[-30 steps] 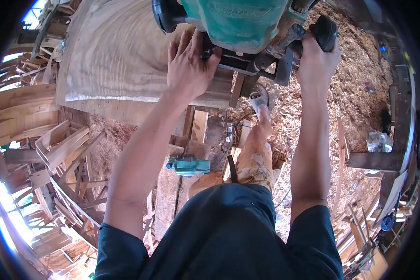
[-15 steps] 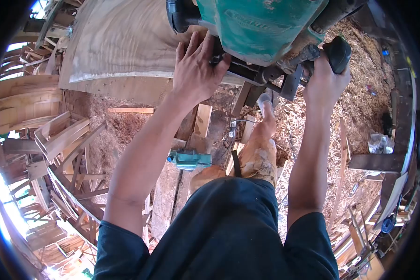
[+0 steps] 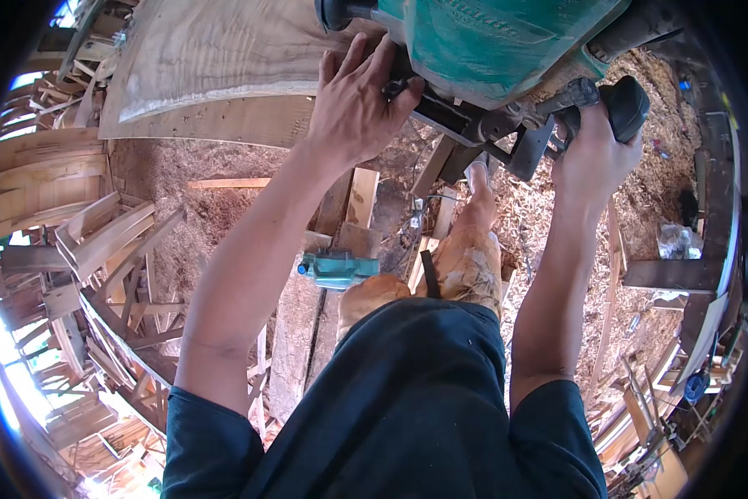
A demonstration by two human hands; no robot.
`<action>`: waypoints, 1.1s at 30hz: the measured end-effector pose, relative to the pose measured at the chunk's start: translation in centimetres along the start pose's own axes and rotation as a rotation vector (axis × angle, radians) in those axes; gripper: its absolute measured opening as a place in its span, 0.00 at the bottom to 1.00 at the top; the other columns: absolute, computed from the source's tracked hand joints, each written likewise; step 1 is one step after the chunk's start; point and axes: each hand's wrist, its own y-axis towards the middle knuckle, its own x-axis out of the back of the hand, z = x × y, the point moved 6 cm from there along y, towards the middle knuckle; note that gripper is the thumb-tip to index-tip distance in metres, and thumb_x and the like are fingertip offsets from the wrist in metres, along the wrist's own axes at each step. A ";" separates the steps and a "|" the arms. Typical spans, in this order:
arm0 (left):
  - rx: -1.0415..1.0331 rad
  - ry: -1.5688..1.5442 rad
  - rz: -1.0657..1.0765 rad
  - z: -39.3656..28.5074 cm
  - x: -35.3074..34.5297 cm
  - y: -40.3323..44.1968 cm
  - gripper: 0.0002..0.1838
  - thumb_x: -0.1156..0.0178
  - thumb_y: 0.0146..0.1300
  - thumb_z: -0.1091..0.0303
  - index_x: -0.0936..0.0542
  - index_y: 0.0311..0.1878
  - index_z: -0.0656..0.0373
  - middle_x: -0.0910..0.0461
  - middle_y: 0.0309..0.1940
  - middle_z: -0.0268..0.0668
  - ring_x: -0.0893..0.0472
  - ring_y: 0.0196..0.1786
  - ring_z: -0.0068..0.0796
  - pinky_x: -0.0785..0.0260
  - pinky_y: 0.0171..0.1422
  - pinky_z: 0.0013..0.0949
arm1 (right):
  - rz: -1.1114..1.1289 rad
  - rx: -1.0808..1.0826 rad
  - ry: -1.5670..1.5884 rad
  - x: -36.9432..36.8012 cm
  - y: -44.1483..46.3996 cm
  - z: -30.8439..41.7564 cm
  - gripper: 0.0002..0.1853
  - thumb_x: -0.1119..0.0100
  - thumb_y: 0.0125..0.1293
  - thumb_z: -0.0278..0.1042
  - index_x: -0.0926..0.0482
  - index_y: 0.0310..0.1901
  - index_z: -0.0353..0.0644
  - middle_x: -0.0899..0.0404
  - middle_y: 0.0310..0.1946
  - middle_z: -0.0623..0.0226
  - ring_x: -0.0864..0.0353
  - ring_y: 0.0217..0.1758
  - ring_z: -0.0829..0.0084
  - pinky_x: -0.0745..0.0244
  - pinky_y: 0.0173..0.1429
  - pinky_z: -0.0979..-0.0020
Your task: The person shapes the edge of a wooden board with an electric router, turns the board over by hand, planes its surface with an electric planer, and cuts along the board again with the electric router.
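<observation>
A large green power tool [image 3: 507, 41] with dark metal fittings fills the top of the view; its exact kind I cannot tell. My right hand [image 3: 594, 158] is closed around its black rear handle [image 3: 626, 108]. My left hand [image 3: 357, 112] lies with fingers stretched out over the edge of a wide wood slab [image 3: 224, 50], its thumb against the tool's dark metal base [image 3: 449, 116]. The tool's far side is cut off by the frame.
A smaller green power tool [image 3: 338, 271] lies low by my legs. Wood shavings [image 3: 540, 224] cover the floor. Stacked offcuts and curved wooden pieces [image 3: 108, 241] crowd the left. A dark beam [image 3: 672, 274] and a clear plastic bag [image 3: 678, 242] are at the right.
The big green tool and both hands have shifted a little to the right in view. The slab and floor items sit slightly differently as the camera moves.
</observation>
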 end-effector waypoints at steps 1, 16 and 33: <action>-0.016 0.006 -0.012 0.1 0.0 -0.1 0.33 0.53 0.71 0.42 0.31 0.64 0.62 0.21 0.58 0.50 0.33 0.73 0.57 0.49 0.73 0.55 | 0.007 -0.006 0.003 0.3 -0.3 -0.2 0.06 0.37 0.59 0.24 0.25 0.34 0.36 0.24 0.25 0.70 0.25 0.23 0.80 0.31 0.24 0.76; -0.093 0.001 0.049 0.8 0.1 -0.4 0.36 0.59 0.71 0.37 0.35 0.72 0.53 0.26 0.67 0.46 0.39 0.78 0.54 0.54 0.80 0.58 | -0.106 -0.044 -0.032 0.7 -4.4 1.8 0.06 0.39 0.58 0.24 0.28 0.33 0.37 0.28 0.24 0.73 0.31 0.22 0.83 0.35 0.23 0.76; -0.198 0.013 0.006 1.8 -0.2 -0.2 0.35 0.55 0.70 0.37 0.30 0.68 0.55 0.26 0.67 0.47 0.38 0.76 0.53 0.52 0.79 0.56 | -0.160 -0.018 -0.107 0.7 -7.2 2.7 0.07 0.40 0.61 0.24 0.26 0.39 0.33 0.21 0.31 0.63 0.22 0.28 0.76 0.26 0.30 0.72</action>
